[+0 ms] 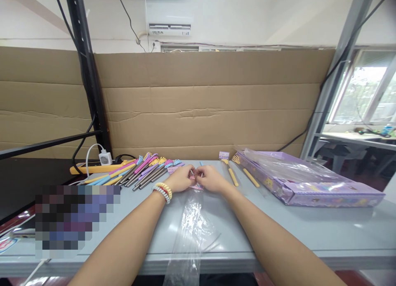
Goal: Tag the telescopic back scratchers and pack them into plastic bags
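My left hand (182,179), with several bracelets on its wrist, meets my right hand (210,179) over the middle of the table. Fingertips of both are pinched together on the top end of a clear plastic sleeve (192,224). A small pink printed card (196,187) shows just under the fingers; the fingers hide part of it. From there the sleeve runs toward me and hangs over the front edge. Left of my hands lies a pile of colourful telescopic back scratchers (148,170) with metal rods and hand-shaped heads.
Two yellow-handled back scratchers (230,173) lie right of my hands, near a small purple card (224,155). Farther right sits a purple box (334,195) with clear plastic on it. A white charger (105,157) with a cable stands behind the pile. Cardboard (201,100) walls the back.
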`<state>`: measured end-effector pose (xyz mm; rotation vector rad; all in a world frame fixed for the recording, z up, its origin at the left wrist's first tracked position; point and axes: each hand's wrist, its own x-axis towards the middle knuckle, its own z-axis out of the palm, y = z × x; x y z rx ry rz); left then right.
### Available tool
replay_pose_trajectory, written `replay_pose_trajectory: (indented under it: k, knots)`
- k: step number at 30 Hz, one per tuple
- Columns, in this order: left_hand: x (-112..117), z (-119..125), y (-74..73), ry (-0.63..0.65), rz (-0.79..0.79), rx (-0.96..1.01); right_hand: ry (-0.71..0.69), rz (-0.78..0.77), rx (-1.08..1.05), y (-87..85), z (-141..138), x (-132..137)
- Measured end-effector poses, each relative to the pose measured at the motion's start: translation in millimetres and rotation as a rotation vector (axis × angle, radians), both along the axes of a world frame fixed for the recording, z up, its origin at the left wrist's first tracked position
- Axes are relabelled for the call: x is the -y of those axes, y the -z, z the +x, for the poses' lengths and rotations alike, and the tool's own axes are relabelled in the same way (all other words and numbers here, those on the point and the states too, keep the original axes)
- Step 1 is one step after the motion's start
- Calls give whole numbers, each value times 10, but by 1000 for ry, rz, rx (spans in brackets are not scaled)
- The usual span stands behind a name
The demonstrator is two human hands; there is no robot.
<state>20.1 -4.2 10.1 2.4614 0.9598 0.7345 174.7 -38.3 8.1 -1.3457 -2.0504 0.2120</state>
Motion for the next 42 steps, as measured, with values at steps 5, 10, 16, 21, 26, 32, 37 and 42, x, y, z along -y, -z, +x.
replay_pose_trajectory:
  k: [5, 10, 16, 21, 26, 32, 37, 42]
  knots:
    - [-12, 0, 12, -3, 41, -20, -1, 11, 1, 7, 5, -3]
    - [-12, -2, 9, 8, 55, -24, 5, 22, 18, 4, 8, -3]
    - [-3, 5, 12, 1, 46, -14, 33, 64, 23, -3, -4, -2]
    - [14, 4, 16, -3, -1, 24, 63, 75, -21, -30, -24, 19]
    - [42, -6, 0, -98, 24, 59, 144, 122, -107, -51, -41, 8]
    - [20, 3, -3, -126, 85, 8, 141, 96, -108, -26, -20, -41]
    - [20, -12, -13, -89, 82, 52, 15, 42, -88, -25, -7, -8]
    - [29, -20, -30, -93, 102, 62, 11, 131, -58, -45, -4, -7]
